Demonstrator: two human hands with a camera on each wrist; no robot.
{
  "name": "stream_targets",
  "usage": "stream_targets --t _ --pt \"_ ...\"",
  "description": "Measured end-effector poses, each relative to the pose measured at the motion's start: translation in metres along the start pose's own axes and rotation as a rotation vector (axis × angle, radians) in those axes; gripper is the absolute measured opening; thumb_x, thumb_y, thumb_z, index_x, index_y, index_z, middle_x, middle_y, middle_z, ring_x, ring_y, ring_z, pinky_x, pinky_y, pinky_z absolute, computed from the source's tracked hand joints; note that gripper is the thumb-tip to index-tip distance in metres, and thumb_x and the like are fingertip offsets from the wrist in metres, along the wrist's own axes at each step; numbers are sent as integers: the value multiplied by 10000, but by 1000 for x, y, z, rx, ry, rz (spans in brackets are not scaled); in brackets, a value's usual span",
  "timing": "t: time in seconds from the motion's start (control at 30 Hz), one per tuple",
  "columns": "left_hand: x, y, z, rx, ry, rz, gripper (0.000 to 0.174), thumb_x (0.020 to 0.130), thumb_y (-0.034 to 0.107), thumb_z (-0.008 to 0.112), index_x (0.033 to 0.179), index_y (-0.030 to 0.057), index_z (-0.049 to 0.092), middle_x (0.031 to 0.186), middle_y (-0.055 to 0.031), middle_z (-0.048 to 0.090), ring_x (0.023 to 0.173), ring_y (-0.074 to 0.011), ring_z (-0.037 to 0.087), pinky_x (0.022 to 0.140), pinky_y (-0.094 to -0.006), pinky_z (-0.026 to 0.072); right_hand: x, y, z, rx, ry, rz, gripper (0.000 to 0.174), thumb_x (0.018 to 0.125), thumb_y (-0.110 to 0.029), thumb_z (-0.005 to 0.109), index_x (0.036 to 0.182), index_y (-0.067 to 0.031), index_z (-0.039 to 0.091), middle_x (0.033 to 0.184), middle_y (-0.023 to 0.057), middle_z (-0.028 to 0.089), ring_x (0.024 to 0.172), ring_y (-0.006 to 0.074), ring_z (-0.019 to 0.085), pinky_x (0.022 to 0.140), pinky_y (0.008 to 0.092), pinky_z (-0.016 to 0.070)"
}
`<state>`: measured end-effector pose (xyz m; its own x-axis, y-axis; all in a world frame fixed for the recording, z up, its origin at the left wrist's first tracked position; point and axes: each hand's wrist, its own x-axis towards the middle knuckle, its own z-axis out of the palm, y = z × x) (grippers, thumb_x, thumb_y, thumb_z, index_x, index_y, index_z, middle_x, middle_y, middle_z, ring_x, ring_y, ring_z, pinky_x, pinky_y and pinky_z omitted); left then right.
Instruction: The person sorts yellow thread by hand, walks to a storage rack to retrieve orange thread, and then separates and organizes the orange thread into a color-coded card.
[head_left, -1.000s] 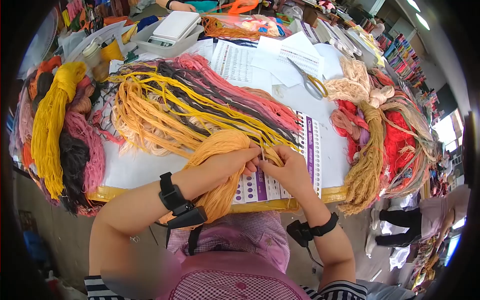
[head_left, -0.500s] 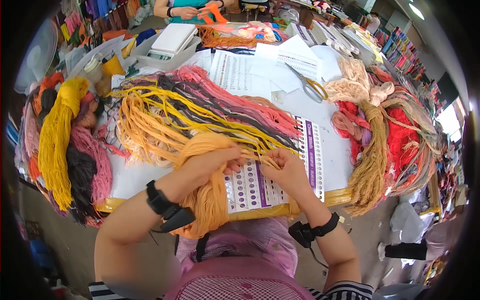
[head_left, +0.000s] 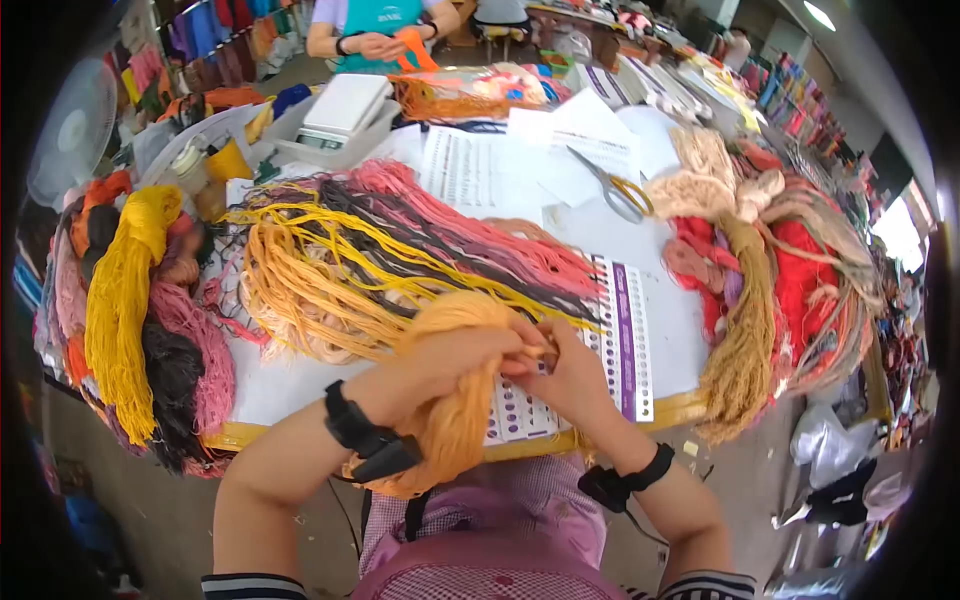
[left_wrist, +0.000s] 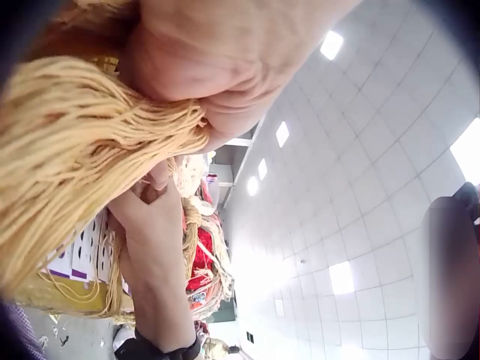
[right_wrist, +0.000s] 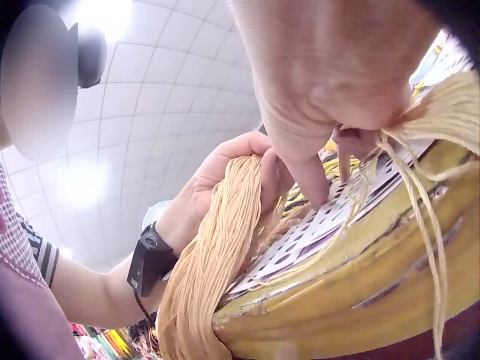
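Observation:
A thick light-orange skein (head_left: 455, 420) hangs over the table's front edge, draped across the left hand (head_left: 485, 355), whose fingers curl round its upper part. In the right wrist view the left hand (right_wrist: 232, 169) grips the skein (right_wrist: 217, 262). Close against it, the right hand (head_left: 572, 375) pinches light-orange strands; in the right wrist view those strands (right_wrist: 442, 112) run out from under the right hand (right_wrist: 337, 82), some dangling over the edge. Punched cards (head_left: 628, 340) with purple bands lie beneath the hands. Yellow, black and pink strands (head_left: 480, 250) spread behind.
Scissors (head_left: 620, 190) and printed sheets (head_left: 465, 165) lie at the back. A scale (head_left: 345, 105) sits in a plastic tray (head_left: 375, 140). Yarn bundles hang at left (head_left: 130, 300) and right (head_left: 745, 330). Across the table, another person (head_left: 385, 30) holds orange material.
The left hand has moved right, bringing the skein's top up against the right hand; the hands were apart half a second ago. The head view has shifted, showing more of the person opposite.

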<state>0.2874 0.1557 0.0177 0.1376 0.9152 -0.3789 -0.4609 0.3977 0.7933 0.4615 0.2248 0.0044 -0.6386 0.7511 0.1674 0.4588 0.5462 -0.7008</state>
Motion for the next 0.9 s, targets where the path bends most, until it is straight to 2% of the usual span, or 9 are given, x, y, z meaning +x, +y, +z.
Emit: stream_targets --t 0.07,0.13,0.27,0.43,0.53,0.63,0.7,0.8,0.9 --pt "-11 11 -1 -5 44 23 291 871 97 620 1144 5 584 951 -53 634 834 -104 615 729 -209 501 1 -7 -6 30 -46 88 519 677 -298 805 1065 -86 533 713 53 573 624 169 583 587 305 465" --pt "-13 10 -12 237 84 165 386 821 45 678 1192 -2 581 952 -54 627 823 -99 600 707 -200 494 2 -12 -9 -16 -125 124 502 687 -303 791 1066 -85 545 900 138 665 825 306 661 706 389 510" --pt "-21 12 -14 282 181 165 474 765 -34 673 1224 -2 561 928 -29 629 787 -86 586 655 -207 483 1 -9 -8 -2 -150 153 467 684 -296 787 1042 -96 565 858 130 666 780 294 661 690 381 509" --pt "-12 -9 -33 497 271 298 292 816 16 633 1105 29 597 869 -21 632 740 -79 587 628 -214 484 1 -8 -7 12 -156 179 431 681 -279 786 1012 -99 576 737 92 636 675 250 640 627 360 498" --pt "-11 -9 -39 511 274 339 160 858 68 586 1013 34 593 853 -21 630 700 -78 583 612 -210 480 0 -3 -3 43 -113 133 419 671 -243 811 975 -79 573 646 10 529 569 131 530 543 288 443" --pt "-30 22 -25 455 340 210 121 896 147 561 950 45 597 809 -25 624 652 -81 580 593 -204 474 0 -1 -3 75 -114 130 415 682 -241 806 979 -66 575 686 32 577 613 141 579 583 287 477" --pt "-39 37 -35 -3 105 32 163 915 218 556 903 64 610 746 -28 615 599 -88 568 550 -217 467 -1 1 -3 75 -125 116 423 690 -257 792 1006 -80 573 699 49 604 639 189 612 602 315 489" --pt "-24 35 -9 156 17 -63 186 910 251 565 850 82 612 687 -31 600 568 -97 558 505 -235 456 0 -12 -10 44 -178 122 535 701 -256 776 1136 -91 513 784 84 647 709 244 655 652 353 508" --pt "9 -22 -11 442 2 -78 189 900 248 563 864 71 618 727 -37 616 564 -101 558 505 -239 455 -2 -15 -8 83 -108 194 701 684 -224 788 1254 -88 403 855 126 634 801 281 660 704 382 516"
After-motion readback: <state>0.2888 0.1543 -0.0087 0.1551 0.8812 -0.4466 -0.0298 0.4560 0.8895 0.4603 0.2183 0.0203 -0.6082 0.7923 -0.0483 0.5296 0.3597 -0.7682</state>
